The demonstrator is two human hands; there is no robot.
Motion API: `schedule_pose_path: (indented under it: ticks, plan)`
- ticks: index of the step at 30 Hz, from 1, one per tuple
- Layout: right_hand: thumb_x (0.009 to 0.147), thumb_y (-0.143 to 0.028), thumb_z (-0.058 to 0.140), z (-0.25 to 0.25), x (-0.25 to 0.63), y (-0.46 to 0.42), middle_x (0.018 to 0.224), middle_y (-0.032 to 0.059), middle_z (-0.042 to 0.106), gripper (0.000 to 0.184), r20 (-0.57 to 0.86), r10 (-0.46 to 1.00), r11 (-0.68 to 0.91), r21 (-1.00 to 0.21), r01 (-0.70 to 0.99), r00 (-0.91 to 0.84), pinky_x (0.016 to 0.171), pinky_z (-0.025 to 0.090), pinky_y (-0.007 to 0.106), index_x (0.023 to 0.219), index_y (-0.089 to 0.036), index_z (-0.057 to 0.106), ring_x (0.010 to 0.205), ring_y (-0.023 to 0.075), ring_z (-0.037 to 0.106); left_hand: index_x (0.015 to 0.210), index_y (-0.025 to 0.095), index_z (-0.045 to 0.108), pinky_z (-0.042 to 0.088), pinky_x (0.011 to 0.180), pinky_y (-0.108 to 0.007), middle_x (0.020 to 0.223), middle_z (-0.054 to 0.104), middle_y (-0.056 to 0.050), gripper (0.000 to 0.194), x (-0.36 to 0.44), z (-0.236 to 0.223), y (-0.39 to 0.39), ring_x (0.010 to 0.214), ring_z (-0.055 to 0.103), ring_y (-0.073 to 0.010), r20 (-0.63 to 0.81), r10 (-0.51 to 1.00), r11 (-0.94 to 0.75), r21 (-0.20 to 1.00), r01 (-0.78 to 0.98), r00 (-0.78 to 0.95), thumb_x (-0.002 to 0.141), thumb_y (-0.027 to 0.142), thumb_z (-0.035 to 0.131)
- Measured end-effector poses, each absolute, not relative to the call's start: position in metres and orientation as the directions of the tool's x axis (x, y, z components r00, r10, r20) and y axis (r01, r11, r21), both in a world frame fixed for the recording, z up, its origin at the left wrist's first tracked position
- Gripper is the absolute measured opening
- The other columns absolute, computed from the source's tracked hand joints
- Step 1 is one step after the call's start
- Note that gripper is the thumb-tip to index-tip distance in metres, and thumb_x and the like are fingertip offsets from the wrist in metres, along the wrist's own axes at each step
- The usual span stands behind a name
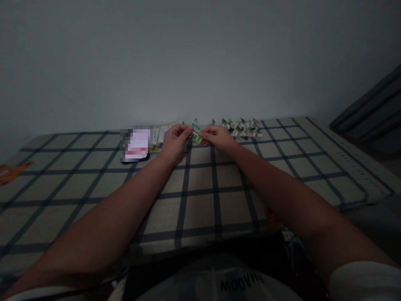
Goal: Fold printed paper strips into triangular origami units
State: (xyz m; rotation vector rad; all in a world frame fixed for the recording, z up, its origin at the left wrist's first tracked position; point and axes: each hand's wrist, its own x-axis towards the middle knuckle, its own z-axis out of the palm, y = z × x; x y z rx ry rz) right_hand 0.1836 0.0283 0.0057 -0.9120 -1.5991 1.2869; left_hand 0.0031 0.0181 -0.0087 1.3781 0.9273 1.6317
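Between my two hands is a small green and white printed piece of paper (196, 133), tilted and raised over the table. My left hand (175, 141) pinches its left edge between thumb and fingers. On the opposite side, my right hand (217, 137) grips the lower right edge the same way. A green printed sheet (157, 136) lies under and behind my left hand, partly covered by it. Beyond my right hand sits a cluster of small folded paper pieces (247, 128) with pointed corners, in similar printed colours.
A checked cloth (200, 200) covers the table, which meets a grey wall (200, 62) at the back. A phone with a lit, blurred screen (137, 144) lies left of the sheet. An orange shape (14, 171) shows at the far left, and dark folds (372, 108) hang at the right.
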Motion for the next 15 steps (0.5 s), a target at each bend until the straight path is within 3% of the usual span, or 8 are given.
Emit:
schedule_pose_path:
  ticks: [5, 10, 15]
  plan:
    - [0.09, -0.028, 0.075, 0.0072, 0.1833, 0.0282, 0.069, -0.0005, 0.069, 0.014, 0.2, 0.914, 0.233, -0.971, 0.053, -0.354, 0.066, 0.056, 0.023, 0.083, -0.017, 0.069, 0.064, 0.0107, 0.064, 0.071, 0.02, 0.069, 0.046, 0.067, -0.027, 0.07, 0.066, 0.0, 0.032, 0.0023, -0.0078, 0.0172, 0.067, 0.057, -0.0128, 0.418, 0.906, -0.424, 0.897, -0.126, -0.066, 0.069, 0.044, 0.09]
    - [0.09, -0.025, 0.069, 0.0109, 0.1848, 0.0268, 0.063, -0.0025, 0.061, 0.021, 0.249, 0.895, 0.325, -0.932, 0.158, -0.369, 0.062, 0.049, 0.023, 0.073, -0.018, 0.059, 0.061, 0.0111, 0.058, 0.066, 0.022, 0.066, 0.04, 0.059, -0.026, 0.062, 0.058, 0.002, 0.024, 0.0008, -0.0097, 0.0177, 0.06, 0.05, -0.0122, 0.389, 0.92, -0.392, 0.915, -0.095, -0.048, 0.072, 0.036, 0.085]
    - [0.087, -0.031, 0.067, 0.0098, 0.1865, 0.0241, 0.063, -0.0028, 0.057, 0.022, 0.297, 0.845, 0.425, -0.878, 0.219, -0.445, 0.062, 0.043, 0.024, 0.072, -0.019, 0.057, 0.062, 0.0116, 0.053, 0.072, 0.021, 0.07, 0.042, 0.061, -0.027, 0.069, 0.064, 0.0, 0.033, 0.0025, -0.0134, 0.0174, 0.065, 0.056, -0.0141, 0.358, 0.934, -0.356, 0.932, -0.063, 0.02, 0.071, 0.048, 0.089]
